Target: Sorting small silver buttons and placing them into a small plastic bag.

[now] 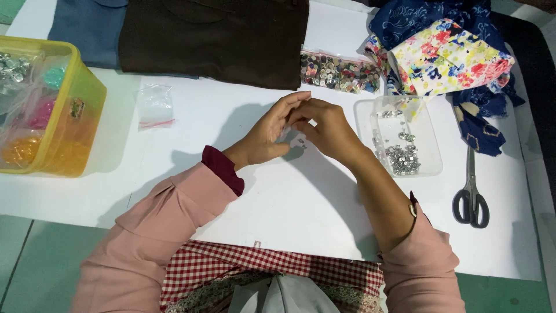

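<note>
We find open white table [289, 203] in front of our hands, between the sleeves, and to the left as far as a small clear bag [155, 106]. Further left the yellow tub [81, 110] blocks the edge. On the right a clear tray [425, 168] of metal bits sits just beside our right hand [327, 128], with scissors [471, 197] beyond it. Ahead, dark cloth [214, 40], a bag of buttons [339, 72] and floral fabric [446, 58] close the far side.

A few tiny silver metal pieces [300, 141] lie loose on the white tabletop [301, 203] just under the two hands, while whatever small bit the fingertips pinch between them is too hidden to make out.
</note>
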